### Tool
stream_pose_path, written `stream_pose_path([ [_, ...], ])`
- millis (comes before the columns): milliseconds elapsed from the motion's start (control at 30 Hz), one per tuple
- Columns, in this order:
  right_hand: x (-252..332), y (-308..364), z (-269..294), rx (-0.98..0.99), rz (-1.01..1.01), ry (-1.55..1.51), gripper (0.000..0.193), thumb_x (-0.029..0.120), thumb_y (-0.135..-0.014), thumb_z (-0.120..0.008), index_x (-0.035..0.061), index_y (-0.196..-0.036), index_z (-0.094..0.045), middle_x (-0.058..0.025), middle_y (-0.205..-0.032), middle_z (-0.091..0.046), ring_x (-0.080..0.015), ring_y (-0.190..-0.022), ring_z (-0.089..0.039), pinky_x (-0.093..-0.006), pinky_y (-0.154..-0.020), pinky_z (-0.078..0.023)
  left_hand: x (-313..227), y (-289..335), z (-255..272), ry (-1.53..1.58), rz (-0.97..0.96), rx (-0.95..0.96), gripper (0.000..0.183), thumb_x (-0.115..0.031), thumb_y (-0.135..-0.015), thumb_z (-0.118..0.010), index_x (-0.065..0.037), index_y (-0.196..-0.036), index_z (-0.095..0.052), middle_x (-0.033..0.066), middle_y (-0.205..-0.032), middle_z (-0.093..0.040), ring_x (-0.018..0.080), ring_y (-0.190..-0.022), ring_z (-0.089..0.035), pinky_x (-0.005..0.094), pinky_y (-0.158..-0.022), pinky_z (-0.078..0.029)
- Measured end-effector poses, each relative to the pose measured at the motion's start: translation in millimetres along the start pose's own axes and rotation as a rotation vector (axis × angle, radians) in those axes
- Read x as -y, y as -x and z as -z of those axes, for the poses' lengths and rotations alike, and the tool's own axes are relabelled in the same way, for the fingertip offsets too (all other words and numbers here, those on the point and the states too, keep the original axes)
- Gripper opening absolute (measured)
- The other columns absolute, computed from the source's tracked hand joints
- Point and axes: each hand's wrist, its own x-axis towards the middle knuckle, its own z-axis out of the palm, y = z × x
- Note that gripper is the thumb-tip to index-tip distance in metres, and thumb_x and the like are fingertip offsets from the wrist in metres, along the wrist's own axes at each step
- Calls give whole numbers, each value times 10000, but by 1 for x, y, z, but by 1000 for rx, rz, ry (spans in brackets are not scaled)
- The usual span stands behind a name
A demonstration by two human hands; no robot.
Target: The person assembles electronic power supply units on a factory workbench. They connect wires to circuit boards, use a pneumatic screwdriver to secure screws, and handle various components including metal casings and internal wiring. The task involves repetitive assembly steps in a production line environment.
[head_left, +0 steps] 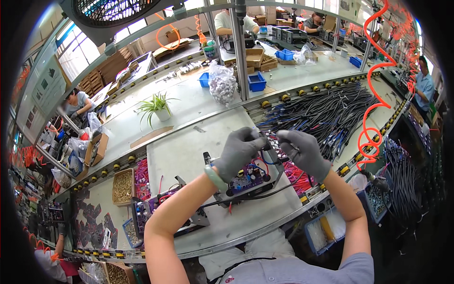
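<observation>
Both my hands wear grey gloves and work above an open electronics chassis [250, 182] with a purple circuit board inside. My left hand [240, 154] is closed, thumb and fingers pinched together near the chassis's far right corner; what they grip is hidden. Beside it my right hand [304, 152] is also closed, fingertips bent together over the corner; a small piece may be in them, too small to make out. A blue wire runs below the left fingertips. From the chassis's near side a black cable [246, 201] stretches across the bench. A second chassis [191, 220] sits to the left, partly behind my left forearm.
A pile of black cables [326, 118] lies at right, with pink-red wires [298, 177] nearer. A coiled orange air hose [371, 118] hangs there. Left are a box of small brass-coloured parts [123, 187] and dark flat boards [94, 217]. A potted plant [161, 112] stands behind; other people work farther off.
</observation>
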Motion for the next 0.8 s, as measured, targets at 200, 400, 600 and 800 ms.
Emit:
stream_pose_path([
  [200,12,-28,-14,-130,110,169,512,-7,-793,-614,47,-1294,-520,-191,-1229,-585,-357,-1053,-629,-408,-827,-557,18,-18,-15,-158,-170,37,267,-143,-924,-646,61,-1095,-652,96,-929,-707,112,-826,-648,258,-727,-522],
  [400,-5,-21,-17,58,6,178,335,72,-812,-637,64,-1146,-633,-149,-990,-676,-343,-911,-656,-422,-751,-539,24,-11,-15,-233,-233,-33,241,-135,-923,-645,71,-1047,-652,93,-911,-708,113,-837,-642,265,-758,-520],
  [600,-17,-8,-25,226,-273,72,237,197,-872,-671,91,-1083,-651,-157,-926,-684,-335,-844,-668,-400,-740,-537,15,-12,-12,-843,-110,24,261,-287,-877,-644,-38,-934,-699,132,-816,-709,252,-766,-689,373,-726,-536],
  [800,-27,6,-58,200,-432,27,353,193,-864,-634,76,-1193,-581,-207,-1027,-660,-356,-960,-643,-439,-830,-509,25,-30,-12,-1434,33,142,228,-284,-825,-590,-114,-889,-728,151,-825,-700,335,-826,-690,444,-775,-539],
])
